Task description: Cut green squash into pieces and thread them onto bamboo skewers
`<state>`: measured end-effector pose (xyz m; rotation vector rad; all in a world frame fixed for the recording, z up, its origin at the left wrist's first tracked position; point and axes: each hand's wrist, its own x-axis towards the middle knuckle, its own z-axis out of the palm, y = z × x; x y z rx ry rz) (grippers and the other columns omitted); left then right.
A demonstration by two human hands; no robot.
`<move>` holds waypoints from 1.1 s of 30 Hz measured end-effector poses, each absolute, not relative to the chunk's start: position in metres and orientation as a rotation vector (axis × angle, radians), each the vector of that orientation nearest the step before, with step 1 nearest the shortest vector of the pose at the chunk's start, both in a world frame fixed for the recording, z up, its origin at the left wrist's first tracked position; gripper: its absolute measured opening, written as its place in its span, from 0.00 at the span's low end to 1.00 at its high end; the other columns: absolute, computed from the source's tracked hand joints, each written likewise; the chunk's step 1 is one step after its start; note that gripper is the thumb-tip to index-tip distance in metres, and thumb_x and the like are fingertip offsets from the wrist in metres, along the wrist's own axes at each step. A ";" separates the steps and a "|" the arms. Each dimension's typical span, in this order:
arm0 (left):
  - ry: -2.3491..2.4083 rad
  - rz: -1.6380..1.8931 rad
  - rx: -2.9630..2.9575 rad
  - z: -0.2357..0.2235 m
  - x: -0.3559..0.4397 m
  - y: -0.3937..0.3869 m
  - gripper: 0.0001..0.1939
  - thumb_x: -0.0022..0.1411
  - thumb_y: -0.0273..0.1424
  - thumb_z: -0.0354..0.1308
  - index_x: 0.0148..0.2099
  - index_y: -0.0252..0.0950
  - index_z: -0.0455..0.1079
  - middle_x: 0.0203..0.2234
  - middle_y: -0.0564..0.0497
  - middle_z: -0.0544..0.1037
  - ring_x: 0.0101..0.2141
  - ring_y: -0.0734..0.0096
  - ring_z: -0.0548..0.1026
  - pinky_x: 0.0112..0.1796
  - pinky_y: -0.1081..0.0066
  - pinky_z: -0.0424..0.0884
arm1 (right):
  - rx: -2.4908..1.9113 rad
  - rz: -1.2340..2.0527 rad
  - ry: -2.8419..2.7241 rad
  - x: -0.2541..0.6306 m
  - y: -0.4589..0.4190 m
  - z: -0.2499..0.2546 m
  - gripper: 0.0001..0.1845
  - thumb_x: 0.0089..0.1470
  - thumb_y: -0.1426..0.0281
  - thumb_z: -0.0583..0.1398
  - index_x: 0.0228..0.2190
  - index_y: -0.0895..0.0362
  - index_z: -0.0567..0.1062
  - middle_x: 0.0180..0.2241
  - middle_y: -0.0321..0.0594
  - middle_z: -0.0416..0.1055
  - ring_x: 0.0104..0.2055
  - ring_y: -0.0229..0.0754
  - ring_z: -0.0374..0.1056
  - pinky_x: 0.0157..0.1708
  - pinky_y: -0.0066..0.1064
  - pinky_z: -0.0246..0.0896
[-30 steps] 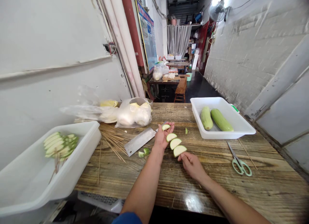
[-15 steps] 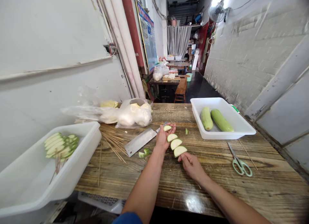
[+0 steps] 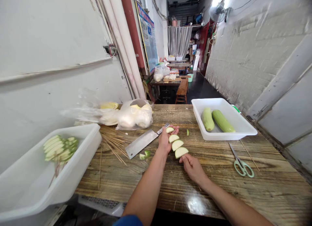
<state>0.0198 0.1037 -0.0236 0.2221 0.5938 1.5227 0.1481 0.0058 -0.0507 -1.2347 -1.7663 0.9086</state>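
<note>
Nearby, scissors (image 3: 243,168), cleaver (image 3: 141,142) beside left grip (image 3: 164,143) cradling 4 slices (image 3: 177,144), right grip (image 3: 193,168) pinching them

1. You have a single view, from the camera on your head, facing forward and down.
2. Your hands (image 3: 194,168) appear near the lens, just below and right of centre.
3. The worktop (image 3: 275,187) spans the lower frame; the curtain (image 3: 179,41) at upper centre lies well away.
</note>
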 end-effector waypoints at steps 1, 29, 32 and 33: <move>0.599 1.524 0.226 -0.023 0.021 0.103 0.20 0.66 0.37 0.42 0.34 0.28 0.68 0.30 0.41 0.74 0.43 0.59 0.74 0.46 0.62 0.70 | -1.239 0.903 -1.769 0.148 0.006 -0.050 0.19 0.56 0.63 0.46 0.21 0.57 0.68 0.16 0.33 0.60 0.20 0.37 0.56 0.24 0.27 0.50; 0.586 1.508 0.253 -0.025 0.029 0.099 0.18 0.65 0.35 0.43 0.33 0.29 0.69 0.27 0.44 0.74 0.40 0.61 0.75 0.46 0.62 0.69 | -1.230 0.862 -1.775 0.148 0.006 -0.053 0.19 0.57 0.64 0.46 0.22 0.57 0.67 0.17 0.34 0.60 0.20 0.37 0.57 0.22 0.26 0.49; 0.582 1.508 0.254 -0.025 0.030 0.099 0.18 0.65 0.35 0.42 0.33 0.29 0.69 0.27 0.44 0.74 0.41 0.61 0.75 0.46 0.62 0.69 | -1.233 0.857 -1.775 0.148 0.006 -0.053 0.19 0.57 0.64 0.46 0.21 0.56 0.67 0.17 0.34 0.61 0.20 0.37 0.57 0.22 0.26 0.49; 0.580 1.507 0.255 -0.025 0.030 0.099 0.18 0.65 0.35 0.42 0.34 0.29 0.69 0.27 0.44 0.74 0.41 0.61 0.75 0.46 0.62 0.69 | -1.235 0.856 -1.773 0.148 0.006 -0.053 0.18 0.57 0.64 0.46 0.21 0.56 0.67 0.17 0.34 0.60 0.20 0.37 0.57 0.22 0.26 0.49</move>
